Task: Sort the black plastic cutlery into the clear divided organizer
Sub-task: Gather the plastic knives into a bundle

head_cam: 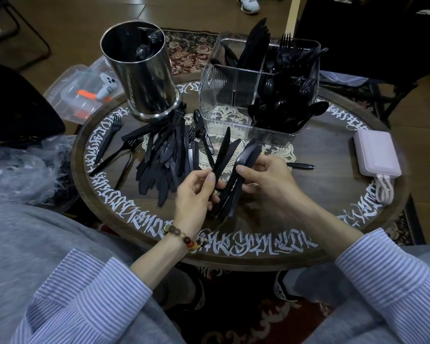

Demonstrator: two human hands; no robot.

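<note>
Both hands, left hand (196, 187) and right hand (266, 177), clamp a bundle of black plastic knives (230, 175); gathering step, I judge. Next: carry to the clear ribbed divided organizer (209, 95) at twelve o'clock.

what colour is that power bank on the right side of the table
Pale pink power bank, with a matching pink cable; seen in the head view.
</note>
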